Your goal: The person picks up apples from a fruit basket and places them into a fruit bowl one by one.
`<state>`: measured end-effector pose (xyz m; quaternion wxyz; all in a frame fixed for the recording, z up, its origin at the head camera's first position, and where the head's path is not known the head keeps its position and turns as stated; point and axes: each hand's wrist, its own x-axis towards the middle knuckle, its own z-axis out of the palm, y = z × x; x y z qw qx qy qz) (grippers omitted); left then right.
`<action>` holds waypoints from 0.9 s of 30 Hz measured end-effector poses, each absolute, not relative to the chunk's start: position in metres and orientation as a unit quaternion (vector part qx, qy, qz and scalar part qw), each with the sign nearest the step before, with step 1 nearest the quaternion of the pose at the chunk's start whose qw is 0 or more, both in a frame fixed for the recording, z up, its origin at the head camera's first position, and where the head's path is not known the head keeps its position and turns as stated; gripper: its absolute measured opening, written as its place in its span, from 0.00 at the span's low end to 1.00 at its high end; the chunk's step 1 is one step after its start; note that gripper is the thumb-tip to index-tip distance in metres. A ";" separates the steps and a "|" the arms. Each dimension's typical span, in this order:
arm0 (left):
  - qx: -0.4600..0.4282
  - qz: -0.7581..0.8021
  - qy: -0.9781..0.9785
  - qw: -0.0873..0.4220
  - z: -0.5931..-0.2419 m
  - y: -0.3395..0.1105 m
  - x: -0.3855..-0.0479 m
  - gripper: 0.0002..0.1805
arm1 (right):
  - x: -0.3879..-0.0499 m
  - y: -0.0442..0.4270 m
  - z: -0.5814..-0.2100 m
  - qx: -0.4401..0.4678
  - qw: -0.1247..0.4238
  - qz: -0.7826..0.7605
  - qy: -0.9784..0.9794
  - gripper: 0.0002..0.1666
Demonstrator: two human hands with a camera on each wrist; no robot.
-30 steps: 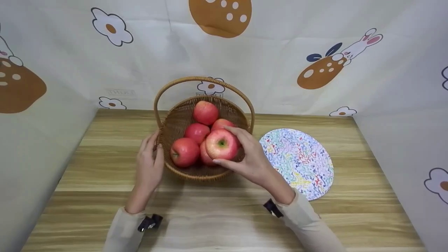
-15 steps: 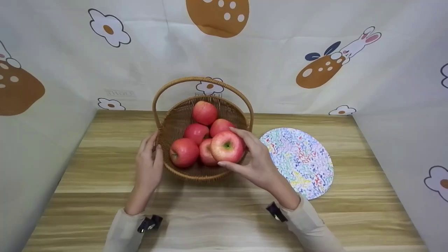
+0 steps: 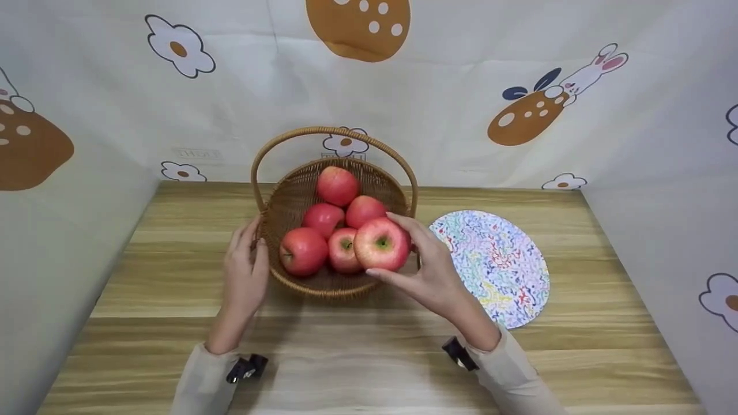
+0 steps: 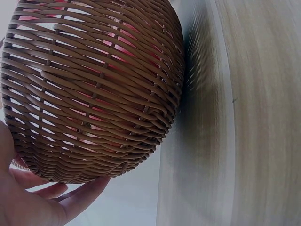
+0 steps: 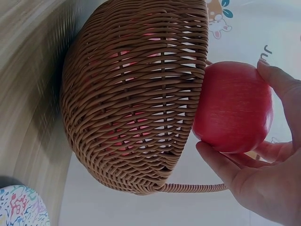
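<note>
Pinched in your right hand (image 3: 432, 279), thumb near, fingers beyond, an apple (image 3: 382, 244) is raised at the right rim of the basket (image 3: 331, 293). You seem to be carrying it across that rim; the next move calls for steady pressure and clearance. Your left hand (image 3: 246, 276) rests against the basket's left side, fingers fairly straight. Rightward lies a round mat (image 3: 501, 253).

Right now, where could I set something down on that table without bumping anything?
Bare table lies in front of the basket between the sleeves, left of the left hand, and right of the round patterned mat, whose visible top is bare too. Crowded: the basket, with five apples inside and a sixth apple in the right hand near the right rim.
</note>
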<state>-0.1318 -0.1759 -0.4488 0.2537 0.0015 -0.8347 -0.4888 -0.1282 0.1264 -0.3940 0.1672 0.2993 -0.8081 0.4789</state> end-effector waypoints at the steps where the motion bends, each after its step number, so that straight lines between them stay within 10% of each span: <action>1: 0.001 -0.488 -0.835 0.255 -0.449 -0.176 -0.132 0.25 | -0.128 0.127 -0.394 0.299 0.167 0.480 -0.808 0.47; 27: -0.011 -0.481 -0.832 0.277 -0.450 -0.176 -0.132 0.25 | -0.120 0.138 -0.396 0.293 0.185 0.463 -0.816 0.47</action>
